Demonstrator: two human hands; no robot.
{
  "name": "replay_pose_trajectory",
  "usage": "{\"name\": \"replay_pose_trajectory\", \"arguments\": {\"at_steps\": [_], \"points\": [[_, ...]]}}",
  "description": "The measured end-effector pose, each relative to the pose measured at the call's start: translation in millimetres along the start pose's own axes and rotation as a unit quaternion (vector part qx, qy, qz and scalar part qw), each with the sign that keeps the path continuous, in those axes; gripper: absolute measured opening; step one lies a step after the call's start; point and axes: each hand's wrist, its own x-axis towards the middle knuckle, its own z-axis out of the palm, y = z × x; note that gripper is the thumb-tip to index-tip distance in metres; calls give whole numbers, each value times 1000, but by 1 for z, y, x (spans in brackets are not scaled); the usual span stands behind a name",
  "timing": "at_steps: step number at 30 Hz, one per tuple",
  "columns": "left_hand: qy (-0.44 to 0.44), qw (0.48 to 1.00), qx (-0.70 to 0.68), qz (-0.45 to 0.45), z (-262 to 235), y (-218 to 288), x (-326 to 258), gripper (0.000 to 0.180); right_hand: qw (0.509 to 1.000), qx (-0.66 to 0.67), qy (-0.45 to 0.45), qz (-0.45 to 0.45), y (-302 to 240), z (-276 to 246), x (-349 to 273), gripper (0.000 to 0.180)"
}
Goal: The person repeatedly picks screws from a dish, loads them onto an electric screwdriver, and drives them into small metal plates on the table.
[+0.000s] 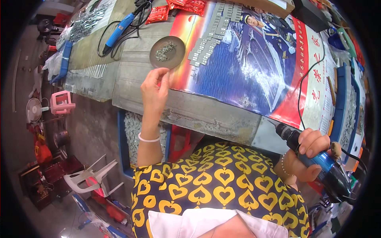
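A round brown dish (182, 50) with a small heap of tiny metal screws (164, 52) rests on the worktable. My left hand (156, 89) is at its near rim, thumb and fingertips pinched together; anything between them is too small to make out. My right hand (311, 152) is wrapped round a blue and black electric screwdriver (326, 163), held at the table's front right edge with its tip pointing up and left. Beyond the dish, small flat grey metal parts (212, 37) lie in slanting rows on a printed poster (214, 81).
Another blue electric tool (119, 33) lies at the back left with its looped cord. Red packets (158, 14) sit at the back. A black cord (300, 91) crosses the poster's right side. Blue bins of metal parts stand at the right and below the table (135, 79).
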Motion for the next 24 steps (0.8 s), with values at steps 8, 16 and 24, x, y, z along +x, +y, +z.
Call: {"name": "replay_pose_trajectory", "arguments": {"at_steps": [8, 16, 24], "points": [[-62, 997, -2, 47, 15, 26, 5, 11, 1000, -17, 16, -11, 3, 2, 4, 62], [-176, 966, -3, 190, 66, 64, 35, 12, 999, -6, 31, 12, 2, -9, 5, 63], [-166, 951, 37, 259, 136, 70, 108, 15, 993, -69, -75, 57, -29, -50, 28, 55]]}}
